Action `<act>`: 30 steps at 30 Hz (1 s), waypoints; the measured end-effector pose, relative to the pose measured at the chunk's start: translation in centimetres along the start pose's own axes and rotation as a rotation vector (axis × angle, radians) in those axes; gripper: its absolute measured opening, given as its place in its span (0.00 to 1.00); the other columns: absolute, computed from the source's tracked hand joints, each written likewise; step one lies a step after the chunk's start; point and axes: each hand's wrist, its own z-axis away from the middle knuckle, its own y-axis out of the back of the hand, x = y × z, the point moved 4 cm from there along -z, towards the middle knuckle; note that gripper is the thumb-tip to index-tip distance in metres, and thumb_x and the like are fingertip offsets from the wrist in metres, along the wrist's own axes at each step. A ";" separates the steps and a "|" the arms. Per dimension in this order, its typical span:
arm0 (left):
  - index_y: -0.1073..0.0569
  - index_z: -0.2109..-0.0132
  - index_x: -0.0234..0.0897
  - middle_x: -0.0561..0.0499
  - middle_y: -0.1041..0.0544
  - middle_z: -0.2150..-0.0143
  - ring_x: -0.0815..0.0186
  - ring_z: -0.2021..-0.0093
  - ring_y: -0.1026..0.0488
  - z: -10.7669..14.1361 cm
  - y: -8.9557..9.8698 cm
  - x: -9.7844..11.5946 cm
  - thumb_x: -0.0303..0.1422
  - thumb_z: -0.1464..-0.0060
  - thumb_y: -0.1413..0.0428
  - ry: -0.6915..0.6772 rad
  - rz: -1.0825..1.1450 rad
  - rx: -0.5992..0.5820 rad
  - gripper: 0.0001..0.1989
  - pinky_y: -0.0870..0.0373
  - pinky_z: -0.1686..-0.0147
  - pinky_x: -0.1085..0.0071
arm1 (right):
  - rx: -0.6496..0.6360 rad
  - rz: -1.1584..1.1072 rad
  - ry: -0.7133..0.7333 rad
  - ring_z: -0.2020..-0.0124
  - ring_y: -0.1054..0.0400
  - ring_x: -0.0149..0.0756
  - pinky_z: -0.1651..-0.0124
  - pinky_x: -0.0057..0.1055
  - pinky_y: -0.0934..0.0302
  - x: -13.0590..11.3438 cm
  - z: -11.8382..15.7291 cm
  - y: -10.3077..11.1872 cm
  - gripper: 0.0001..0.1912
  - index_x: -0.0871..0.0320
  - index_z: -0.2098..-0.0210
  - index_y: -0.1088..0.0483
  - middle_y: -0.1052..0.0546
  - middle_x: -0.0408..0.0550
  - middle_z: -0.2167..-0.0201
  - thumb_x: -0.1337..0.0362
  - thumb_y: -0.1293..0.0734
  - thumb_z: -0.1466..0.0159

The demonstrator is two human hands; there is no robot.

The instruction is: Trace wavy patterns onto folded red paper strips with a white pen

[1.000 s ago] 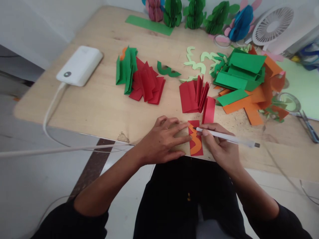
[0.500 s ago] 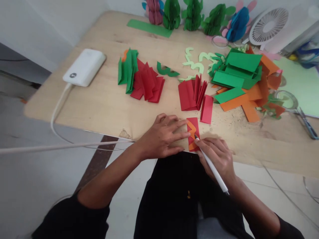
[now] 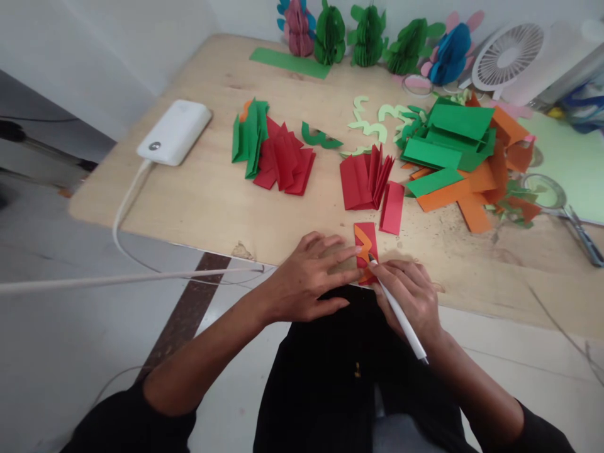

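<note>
A small red paper piece [image 3: 371, 234] lies at the table's front edge, with an orange wavy cutout [image 3: 362, 242] on top of it. My left hand [image 3: 311, 277] is spread, its fingertips resting on the cutout and the red piece from the left. Closed round a white pen [image 3: 401, 318], my right hand [image 3: 415, 296] sets the dark tip against the cutout's right edge. Just behind are a folded red strip [image 3: 391, 207] and a folded red stack [image 3: 361, 182]. The lower end of the cutout is partly hidden by my fingers.
Further left lie red folded papers [image 3: 283, 157], green folded papers [image 3: 250, 138] and a white power bank [image 3: 174, 132] with a cable. To the right are a green stack [image 3: 453, 138], orange pieces [image 3: 472, 189] and scissors [image 3: 582, 233]. Paper figures and a fan [image 3: 509, 56] stand behind.
My left hand's fingers have shifted slightly down over the cutout, and its thumb now reaches past the table edge. The camera view has shifted a little. The pen tip stays at nearly the same spot.
</note>
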 end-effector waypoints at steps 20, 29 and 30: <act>0.30 0.41 0.46 0.45 0.36 0.32 0.46 0.35 0.42 0.3 -0.1 -0.4 0.43 0.40 0.45 -0.004 -0.013 -0.100 0.21 0.49 0.38 0.46 | -0.006 -0.129 -0.112 0.60 0.26 0.43 0.57 0.41 0.34 0.4 -0.1 0.3 0.16 0.55 0.49 0.27 0.18 0.50 0.63 0.71 0.36 0.35; 0.31 0.40 0.45 0.44 0.37 0.32 0.45 0.35 0.43 0.5 -0.5 -0.6 0.43 0.39 0.48 -0.005 -0.002 -0.093 0.21 0.50 0.39 0.45 | 0.022 -0.302 -0.358 0.67 0.26 0.37 0.61 0.36 0.33 0.1 -1.8 0.6 0.07 0.54 0.60 0.26 0.19 0.46 0.67 0.67 0.36 0.34; 0.31 0.40 0.45 0.45 0.37 0.32 0.45 0.35 0.43 0.5 -0.5 -0.6 0.43 0.39 0.48 -0.004 -0.002 -0.091 0.21 0.50 0.39 0.45 | 0.025 -0.276 -0.368 0.68 0.25 0.37 0.62 0.36 0.33 0.1 -2.0 0.5 0.07 0.53 0.61 0.27 0.19 0.45 0.67 0.67 0.36 0.34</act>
